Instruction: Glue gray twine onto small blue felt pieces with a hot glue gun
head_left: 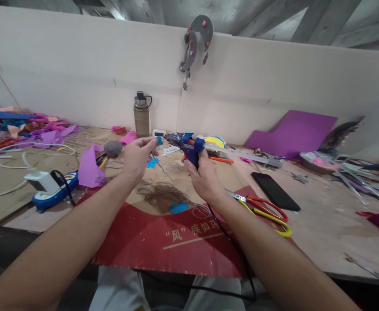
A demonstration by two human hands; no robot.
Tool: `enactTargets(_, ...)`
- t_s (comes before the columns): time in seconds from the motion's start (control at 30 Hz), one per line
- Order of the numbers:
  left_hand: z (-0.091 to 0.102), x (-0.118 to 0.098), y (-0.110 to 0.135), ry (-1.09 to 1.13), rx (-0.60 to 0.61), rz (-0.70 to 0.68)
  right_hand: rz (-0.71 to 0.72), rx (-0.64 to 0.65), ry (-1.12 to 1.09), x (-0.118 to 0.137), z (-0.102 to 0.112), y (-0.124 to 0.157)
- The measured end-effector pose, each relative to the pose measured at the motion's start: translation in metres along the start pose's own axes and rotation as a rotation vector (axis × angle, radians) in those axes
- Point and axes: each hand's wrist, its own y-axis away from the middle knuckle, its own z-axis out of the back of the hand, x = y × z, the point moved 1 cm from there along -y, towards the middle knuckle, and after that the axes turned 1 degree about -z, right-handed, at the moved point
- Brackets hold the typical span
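My right hand (206, 176) is wrapped round the handle of a blue hot glue gun (193, 148), its nozzle pointing left. A long clear glue stick (241, 154) sticks out of the gun's back. Between thumb and fingers, my left hand (138, 156) pinches a small blue felt piece (159, 141) close to the nozzle; whether they touch I cannot tell. Below the hands, thin grey yarn (163, 194) lies tangled on the cardboard, with a blue felt cutout (178, 208) beside it. Another blue cutout (153, 162) is near my left fingers.
Red-and-yellow scissors (267, 211) and a black phone (275, 191) lie to the right. A bottle (141, 114) stands by the white partition. On the left are a yarn ball (113, 149), a power strip (55, 190) and felt scraps (53, 137). The gun's black cord (231, 242) hangs over the front edge.
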Motion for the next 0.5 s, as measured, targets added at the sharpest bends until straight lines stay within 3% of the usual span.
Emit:
enactTargets(0.23,-0.0007,-0.0024,0.0017,0.01,0.016,-0.001,0.056,-0.001,-0.022,0.0031,0.0005,0.0001)
enactTargets(0.5,-0.0021,-0.0054,0.0025,0.048,0.004,0.019,0.022,0.012,0.024,0.0009,-0.0004,0.0)
